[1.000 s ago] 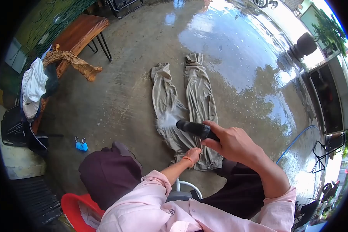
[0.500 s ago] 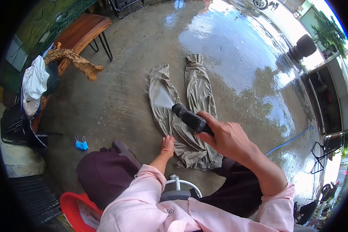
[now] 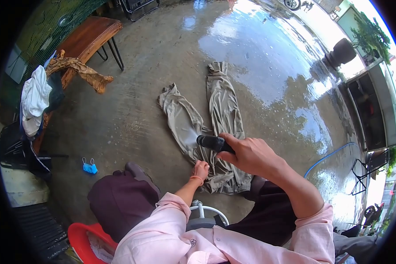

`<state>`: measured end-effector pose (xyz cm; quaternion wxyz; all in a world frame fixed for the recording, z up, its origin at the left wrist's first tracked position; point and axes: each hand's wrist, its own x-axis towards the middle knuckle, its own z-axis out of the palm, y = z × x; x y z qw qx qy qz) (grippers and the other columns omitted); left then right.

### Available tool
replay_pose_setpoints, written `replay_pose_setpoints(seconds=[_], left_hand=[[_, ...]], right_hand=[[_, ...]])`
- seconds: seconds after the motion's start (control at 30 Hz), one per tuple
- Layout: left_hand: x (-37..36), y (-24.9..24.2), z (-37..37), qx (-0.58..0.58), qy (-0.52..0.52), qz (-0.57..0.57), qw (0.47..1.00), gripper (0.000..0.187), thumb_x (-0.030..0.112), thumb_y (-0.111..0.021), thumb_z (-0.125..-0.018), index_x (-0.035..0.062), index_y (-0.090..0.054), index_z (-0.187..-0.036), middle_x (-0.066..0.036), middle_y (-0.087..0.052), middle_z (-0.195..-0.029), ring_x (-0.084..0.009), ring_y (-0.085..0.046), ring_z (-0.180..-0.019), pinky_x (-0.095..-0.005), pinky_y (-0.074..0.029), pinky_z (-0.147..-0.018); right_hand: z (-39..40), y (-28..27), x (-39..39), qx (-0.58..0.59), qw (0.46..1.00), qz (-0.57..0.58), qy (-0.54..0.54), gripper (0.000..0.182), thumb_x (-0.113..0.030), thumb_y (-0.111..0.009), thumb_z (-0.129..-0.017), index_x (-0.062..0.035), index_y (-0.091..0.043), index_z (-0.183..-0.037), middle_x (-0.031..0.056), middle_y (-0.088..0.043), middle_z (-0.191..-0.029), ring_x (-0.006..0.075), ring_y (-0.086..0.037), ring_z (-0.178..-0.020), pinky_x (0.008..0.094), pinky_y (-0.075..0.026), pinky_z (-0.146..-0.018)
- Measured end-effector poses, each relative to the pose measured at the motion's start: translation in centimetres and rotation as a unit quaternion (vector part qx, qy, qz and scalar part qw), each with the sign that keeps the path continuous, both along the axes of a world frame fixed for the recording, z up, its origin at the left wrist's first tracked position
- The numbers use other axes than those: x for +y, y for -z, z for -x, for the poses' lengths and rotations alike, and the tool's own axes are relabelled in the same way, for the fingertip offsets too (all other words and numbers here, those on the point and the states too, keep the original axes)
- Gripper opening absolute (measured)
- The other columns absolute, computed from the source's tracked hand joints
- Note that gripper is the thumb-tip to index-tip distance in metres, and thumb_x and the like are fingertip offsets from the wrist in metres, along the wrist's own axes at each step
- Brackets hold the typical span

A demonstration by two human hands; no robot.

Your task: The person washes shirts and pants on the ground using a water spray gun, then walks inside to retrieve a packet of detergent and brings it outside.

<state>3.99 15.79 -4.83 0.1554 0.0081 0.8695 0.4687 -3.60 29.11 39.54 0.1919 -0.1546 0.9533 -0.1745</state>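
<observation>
Wet grey-green trousers (image 3: 224, 105) lie spread on the concrete floor, legs pointing away from me and waistband near my feet. My right hand (image 3: 251, 154) is wrapped round a black spray gun (image 3: 211, 143), held above the trousers. A fine white spray leaves its nozzle and lands on the left trouser leg (image 3: 180, 116). My left hand (image 3: 200, 170) is closed on the fabric at the left edge of the trousers, near the waist. An orange band circles that wrist.
A blue face mask (image 3: 89, 166) lies on the floor at left. Beyond it stands a wooden bench (image 3: 86, 39) with clothes hanging at its end. A red basin (image 3: 81, 242) is beside my left leg. A blue hose (image 3: 328, 158) runs across the wet floor at right.
My right hand has lowered the spray gun and turned it more to the left, nearer my left hand. The left trouser leg has shifted leftward and bent. My left hand has moved slightly right.
</observation>
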Motion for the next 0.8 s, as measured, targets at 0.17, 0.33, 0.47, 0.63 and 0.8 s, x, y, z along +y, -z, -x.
replay_pose_setpoints(seconds=[0.17,0.33,0.47,0.63,0.8], left_hand=[[-2.7,-3.1,3.2,0.126,-0.011,0.286,0.950,0.051,0.016,-0.071,-0.069,0.0145,-0.053,-0.117,-0.007,-0.040,-0.126,-0.0293,-0.044,-0.112,-0.0393,-0.041,-0.094],[-3.3,0.3,5.8,-0.016,-0.085,-0.014,0.996,0.018,0.014,-0.053,-0.083,0.0027,-0.054,-0.096,-0.016,-0.047,-0.108,-0.0334,-0.045,-0.103,-0.0422,-0.041,-0.090],[-3.6,6.4,6.2,-0.052,-0.059,-0.124,0.989,0.013,0.010,-0.056,-0.080,-0.0003,-0.049,-0.076,-0.016,-0.047,-0.090,-0.0326,-0.050,-0.080,-0.0417,-0.042,-0.076],[3.1,-4.1,2.7,-0.025,0.159,0.040,0.986,0.015,0.001,-0.066,-0.071,0.0010,-0.051,-0.075,-0.015,-0.051,-0.086,-0.0336,-0.053,-0.080,-0.0419,-0.043,-0.076],[4.9,1.2,1.8,0.014,0.051,-0.084,0.995,0.012,0.002,-0.062,-0.073,0.0023,-0.060,-0.085,-0.016,-0.055,-0.096,-0.0339,-0.053,-0.091,-0.0405,-0.043,-0.083]], right_hand=[[0.0,0.0,-0.2,0.038,0.996,0.073,0.031,0.049,-0.042,-0.054,-0.088,-0.0103,-0.044,-0.125,0.0204,-0.060,-0.069,0.0401,-0.060,-0.067,0.0478,-0.045,-0.058],[-0.3,-0.5,1.2,0.006,0.997,0.070,0.013,0.046,-0.039,-0.055,-0.087,-0.0090,-0.045,-0.121,0.0194,-0.061,-0.069,0.0390,-0.060,-0.067,0.0488,-0.044,-0.058],[-0.5,0.1,1.6,0.079,0.991,0.106,0.027,0.042,-0.038,-0.059,-0.084,-0.0032,-0.050,-0.105,0.0185,-0.060,-0.068,0.0377,-0.061,-0.067,0.0468,-0.045,-0.059],[-0.9,1.2,1.6,0.050,0.996,0.067,-0.016,0.040,-0.042,-0.062,-0.080,-0.0029,-0.056,-0.088,0.0145,-0.062,-0.069,0.0354,-0.062,-0.070,0.0446,-0.048,-0.062],[-0.8,0.9,0.6,0.148,0.975,0.163,0.002,0.038,-0.037,-0.060,-0.082,-0.0047,-0.048,-0.098,0.0149,-0.060,-0.066,0.0375,-0.060,-0.069,0.0472,-0.045,-0.059]])
